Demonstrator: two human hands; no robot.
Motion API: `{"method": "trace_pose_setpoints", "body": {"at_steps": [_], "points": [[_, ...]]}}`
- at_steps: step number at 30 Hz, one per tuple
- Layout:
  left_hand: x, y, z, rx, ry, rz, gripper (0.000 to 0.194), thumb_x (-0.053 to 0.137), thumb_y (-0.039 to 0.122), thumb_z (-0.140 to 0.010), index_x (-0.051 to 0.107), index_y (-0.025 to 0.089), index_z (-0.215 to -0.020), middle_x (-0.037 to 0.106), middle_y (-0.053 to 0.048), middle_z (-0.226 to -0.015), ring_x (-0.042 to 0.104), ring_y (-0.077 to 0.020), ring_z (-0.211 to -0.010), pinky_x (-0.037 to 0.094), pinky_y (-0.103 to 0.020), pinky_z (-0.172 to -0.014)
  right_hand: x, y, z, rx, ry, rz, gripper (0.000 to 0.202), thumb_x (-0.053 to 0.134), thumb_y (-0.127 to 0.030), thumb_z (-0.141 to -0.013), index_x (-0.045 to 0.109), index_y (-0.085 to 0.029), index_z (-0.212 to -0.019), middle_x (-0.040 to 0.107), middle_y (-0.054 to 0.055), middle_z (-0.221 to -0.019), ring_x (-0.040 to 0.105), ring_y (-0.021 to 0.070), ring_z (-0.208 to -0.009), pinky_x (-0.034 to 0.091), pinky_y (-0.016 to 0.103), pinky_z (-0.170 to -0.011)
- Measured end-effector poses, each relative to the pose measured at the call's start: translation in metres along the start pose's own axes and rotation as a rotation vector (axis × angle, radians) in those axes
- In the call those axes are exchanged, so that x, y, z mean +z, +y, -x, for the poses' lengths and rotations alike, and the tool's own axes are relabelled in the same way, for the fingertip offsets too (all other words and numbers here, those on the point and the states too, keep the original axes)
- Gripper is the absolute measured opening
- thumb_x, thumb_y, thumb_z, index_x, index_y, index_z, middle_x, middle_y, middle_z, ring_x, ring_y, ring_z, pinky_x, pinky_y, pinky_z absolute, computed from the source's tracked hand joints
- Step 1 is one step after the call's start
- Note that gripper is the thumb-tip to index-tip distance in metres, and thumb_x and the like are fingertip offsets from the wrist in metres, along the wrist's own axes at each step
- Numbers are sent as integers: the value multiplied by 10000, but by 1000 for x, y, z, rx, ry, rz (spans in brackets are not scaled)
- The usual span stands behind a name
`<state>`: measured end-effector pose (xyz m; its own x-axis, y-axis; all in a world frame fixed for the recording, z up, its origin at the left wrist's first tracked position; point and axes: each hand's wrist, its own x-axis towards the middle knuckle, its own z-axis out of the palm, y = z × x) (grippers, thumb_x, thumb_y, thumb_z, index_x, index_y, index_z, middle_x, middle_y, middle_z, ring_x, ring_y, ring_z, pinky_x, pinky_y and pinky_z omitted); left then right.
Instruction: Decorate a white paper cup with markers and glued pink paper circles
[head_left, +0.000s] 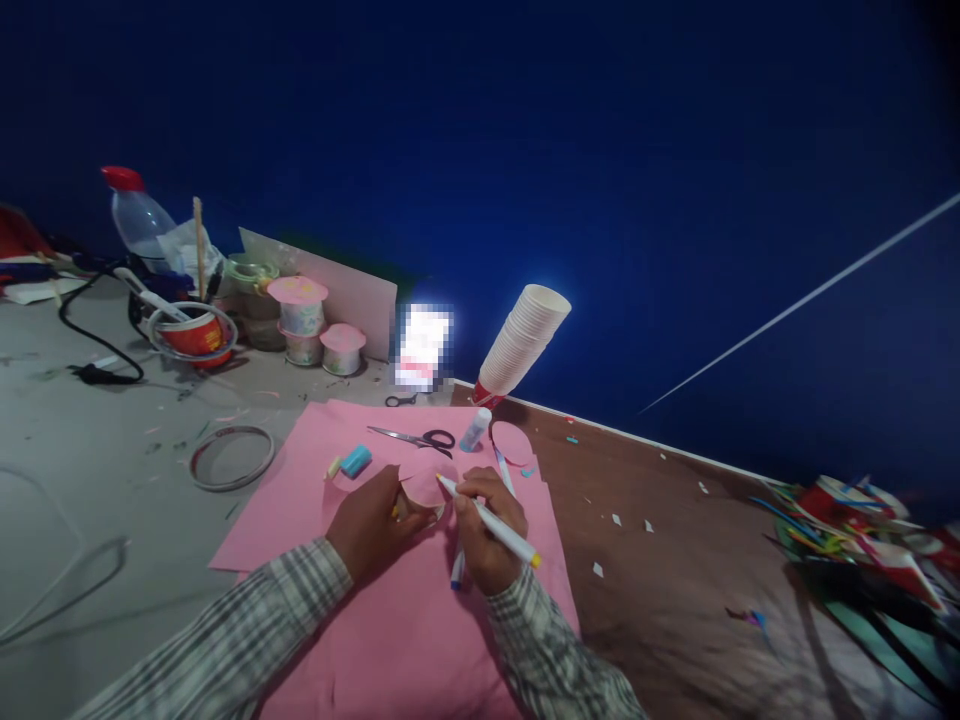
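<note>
My left hand (375,520) is closed around a small cup-like piece with a pink paper top (426,485), over pink sheets (397,640). In my right hand (489,525) is a white marker (499,532) with a yellow end, its tip at the pink top. Another marker with a blue end (457,570) lies below, partly hidden by my right hand. Just beyond my hands are scissors (412,438), a glue stick (475,430) and a pink paper circle (511,443). A blue piece (356,461) rests left of the pink top.
A tall stack of paper cups (525,340) leans at the back, beside a bright blurred screen (422,345). Pink-topped small cups (343,349), a red cup (196,338), a bottle (142,220) and a tape ring (232,458) stand or lie left. Assorted craft items (862,530) are far right.
</note>
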<state>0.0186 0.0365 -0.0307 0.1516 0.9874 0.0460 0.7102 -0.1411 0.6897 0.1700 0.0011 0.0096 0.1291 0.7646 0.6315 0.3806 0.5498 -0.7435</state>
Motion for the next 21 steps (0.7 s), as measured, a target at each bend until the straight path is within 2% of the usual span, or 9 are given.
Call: {"method": "trace_pose_setpoints", "body": {"at_steps": [14, 21], "points": [[0, 1, 1, 15, 3, -4, 317, 676, 478, -520, 497, 273, -682, 551, 101, -591, 540, -131, -517, 353, -248, -443, 3, 0, 0, -11, 2, 62, 67, 566, -166, -756, 605, -220, -748, 569, -6, -650, 536, 202, -612, 441, 331, -579], [-1, 1, 0, -3, 3, -22, 317, 671, 489, -509, 480, 270, -634, 518, 108, -536, 499, -127, -462, 306, -251, -409, 0, -2, 2, 2, -17, 120, 90, 548, -193, -757, 596, -211, -683, 550, -18, -589, 522, 193, -576, 419, 325, -587]]}}
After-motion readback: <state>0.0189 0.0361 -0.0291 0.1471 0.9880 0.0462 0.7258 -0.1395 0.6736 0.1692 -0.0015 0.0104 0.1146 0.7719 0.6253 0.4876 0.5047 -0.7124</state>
